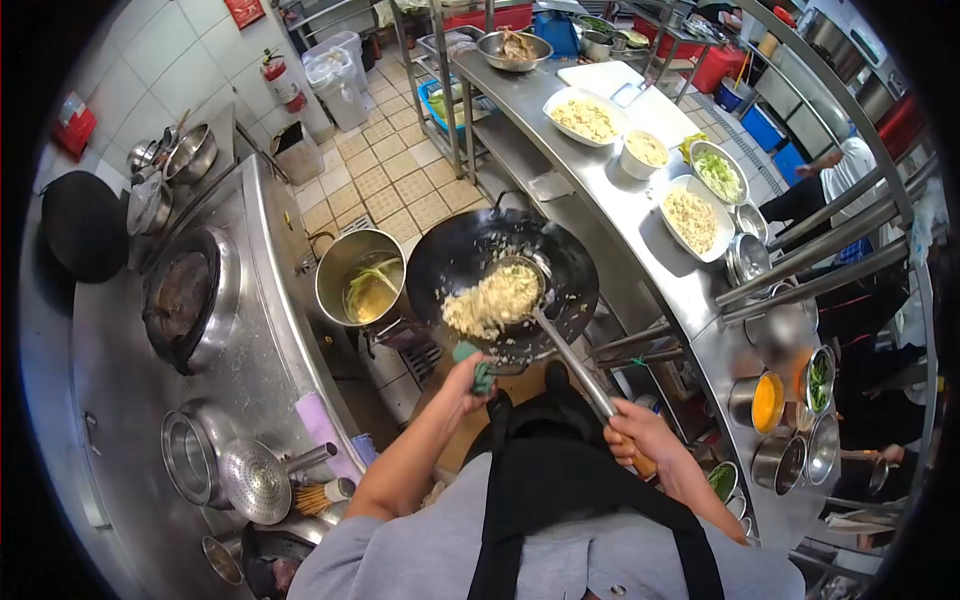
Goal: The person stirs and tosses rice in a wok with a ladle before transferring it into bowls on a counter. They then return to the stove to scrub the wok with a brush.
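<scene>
My left hand (474,382) is closed round the near handle of a large black wok (572,262), with a green cloth (483,374) between palm and handle. In the wok lies a heap of fried rice (487,302), with loose grains scattered up the dark sides. My right hand (640,436) grips the wooden end of a long metal wok ladle (575,365). Its bowl sits in the wok against the rice, holding some of it. Just left of the wok stands a steel pot (360,237) containing yellowish liquid and long green stalks.
On the left is a steel stove (262,330) with a burner, a perforated strainer (256,481) and bowls. Along the right runs a steel counter (640,225) bearing white dishes of rice (584,117), chopped greens (718,174) and several steel containers. A co-worker's white sleeve (850,175) shows beyond it.
</scene>
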`<action>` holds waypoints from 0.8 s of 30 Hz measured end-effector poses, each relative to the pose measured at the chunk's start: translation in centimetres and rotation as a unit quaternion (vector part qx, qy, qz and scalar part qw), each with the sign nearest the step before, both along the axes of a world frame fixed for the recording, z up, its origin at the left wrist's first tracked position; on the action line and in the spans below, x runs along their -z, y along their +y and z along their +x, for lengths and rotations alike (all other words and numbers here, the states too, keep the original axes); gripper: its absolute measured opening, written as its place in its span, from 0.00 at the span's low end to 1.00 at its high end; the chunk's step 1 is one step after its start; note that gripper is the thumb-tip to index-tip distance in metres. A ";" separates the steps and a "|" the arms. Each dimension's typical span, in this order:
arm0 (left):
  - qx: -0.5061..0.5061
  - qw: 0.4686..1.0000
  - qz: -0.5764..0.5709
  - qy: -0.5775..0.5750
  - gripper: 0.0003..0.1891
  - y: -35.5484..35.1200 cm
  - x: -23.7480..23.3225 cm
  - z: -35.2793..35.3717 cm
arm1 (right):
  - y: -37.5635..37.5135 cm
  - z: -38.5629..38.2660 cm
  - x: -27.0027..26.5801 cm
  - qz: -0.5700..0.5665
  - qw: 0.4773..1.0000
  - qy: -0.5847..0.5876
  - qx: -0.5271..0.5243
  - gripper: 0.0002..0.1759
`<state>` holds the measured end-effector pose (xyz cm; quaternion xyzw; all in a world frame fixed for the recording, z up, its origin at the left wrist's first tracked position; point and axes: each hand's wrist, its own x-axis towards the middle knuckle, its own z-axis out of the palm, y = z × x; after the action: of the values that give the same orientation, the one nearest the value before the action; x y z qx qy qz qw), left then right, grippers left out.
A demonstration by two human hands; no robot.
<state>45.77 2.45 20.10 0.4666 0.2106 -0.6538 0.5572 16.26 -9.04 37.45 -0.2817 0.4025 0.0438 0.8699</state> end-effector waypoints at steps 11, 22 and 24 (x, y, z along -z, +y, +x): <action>-0.017 1.000 -0.008 0.021 0.07 -2.8 -2.1 0.6 | -5.1 -0.7 -1.4 0.029 0.993 -0.036 0.111 0.16; -0.082 0.993 -0.085 -0.012 0.08 -9.0 -5.8 3.2 | -22.2 10.7 2.9 -0.665 0.735 0.133 0.007 0.31; -0.090 0.992 -0.087 -0.010 0.09 -8.7 -5.6 3.2 | -24.1 13.5 5.9 -0.616 0.771 0.162 0.023 0.32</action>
<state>48.96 -6.24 25.66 0.4017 0.1886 -0.6120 0.6546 29.76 -33.18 31.52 -0.7366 0.4843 -0.1890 0.4326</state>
